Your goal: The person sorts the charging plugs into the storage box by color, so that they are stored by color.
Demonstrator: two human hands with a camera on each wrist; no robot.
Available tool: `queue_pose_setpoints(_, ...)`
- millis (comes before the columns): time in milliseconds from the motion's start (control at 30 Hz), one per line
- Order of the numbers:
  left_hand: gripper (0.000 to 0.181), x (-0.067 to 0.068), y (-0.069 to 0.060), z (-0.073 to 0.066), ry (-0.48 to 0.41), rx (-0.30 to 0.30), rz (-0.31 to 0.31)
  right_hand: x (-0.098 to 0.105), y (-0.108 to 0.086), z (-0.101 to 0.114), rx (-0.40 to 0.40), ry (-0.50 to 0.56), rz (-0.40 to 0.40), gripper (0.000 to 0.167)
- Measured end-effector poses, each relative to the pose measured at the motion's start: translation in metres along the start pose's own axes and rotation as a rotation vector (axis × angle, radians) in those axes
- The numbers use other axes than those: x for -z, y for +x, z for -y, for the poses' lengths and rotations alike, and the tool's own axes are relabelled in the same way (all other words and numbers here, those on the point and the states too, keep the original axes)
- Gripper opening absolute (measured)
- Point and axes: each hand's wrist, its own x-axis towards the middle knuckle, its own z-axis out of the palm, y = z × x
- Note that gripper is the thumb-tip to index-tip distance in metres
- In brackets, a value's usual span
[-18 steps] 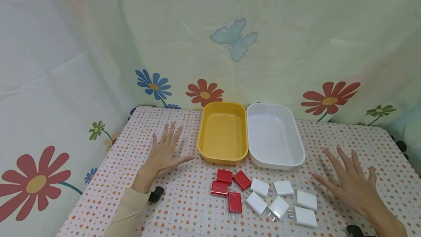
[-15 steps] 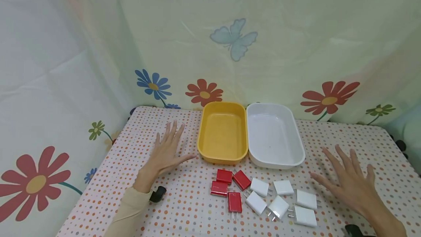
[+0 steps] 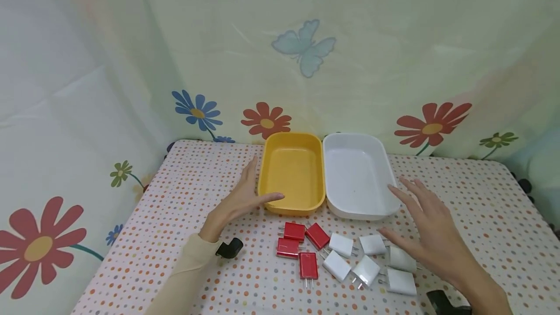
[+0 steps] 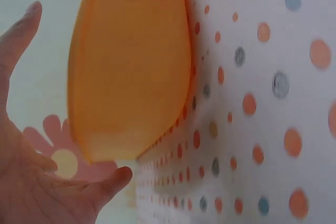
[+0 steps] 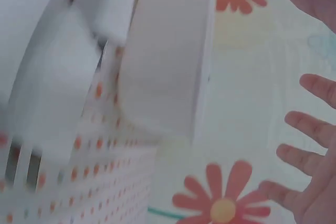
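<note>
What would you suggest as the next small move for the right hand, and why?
I would probably lower the right hand to the white plug nearest its palm: the hand holds nothing and, in the head view, appears right beside that plug, which lies on the table in front of the white tray.

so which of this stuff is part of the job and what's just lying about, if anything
Likely part of the job:
yellow tray
white tray
red plug adapters
white plug adapters

Just surroundings, nothing loose looks spare:
spotted tablecloth
flowered backdrop
</note>
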Motion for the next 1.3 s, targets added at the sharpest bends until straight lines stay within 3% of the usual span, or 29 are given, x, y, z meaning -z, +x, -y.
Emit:
queue_pose_setpoints(167, 0.136, -0.014, 0.008, -0.004, -0.112, -0.067, 0.027, -0.009, 0.012, 0.037, 0.039, 0.137, 0.008, 0.093)
queue_pose_setpoints(333, 0.145, -0.022, 0.009, -0.006, -0.089, -0.034, 0.04, -0.028, 0.021, 0.062, 0.082, 0.248, 0.041, 0.078)
queue_pose_setpoints(467, 0.147, -0.023, 0.01, -0.004, -0.1, -0.026, 0.058, -0.043, 0.026, 0.074, 0.062, 0.339, 0.144, 0.064)
queue_pose_setpoints(600, 0.146, -0.023, 0.013, -0.003, -0.139, -0.092, 0.07, -0.054, 0.03, 0.081, 0.031, 0.403, 0.241, 0.06)
queue_pose_setpoints(700, 0.146, -0.023, 0.014, -0.002, -0.141, -0.104, 0.081, -0.06, 0.033, 0.084, 0.004, 0.406, 0.295, 0.058)
queue_pose_setpoints(833, 0.148, -0.022, 0.012, -0.003, -0.108, -0.055, 0.088, -0.065, 0.035, 0.086, -0.039, 0.364, 0.355, 0.056)
queue_pose_setpoints(1067, 0.145, -0.02, 0.012, -0.003, -0.115, -0.098, 0.072, -0.079, 0.039, 0.093, -0.046, 0.299, 0.37, 0.052)
queue_pose_setpoints(1300, 0.143, -0.022, 0.012, -0.003, -0.128, -0.095, 0.087, -0.091, 0.041, 0.095, -0.024, 0.22, 0.378, 0.055)
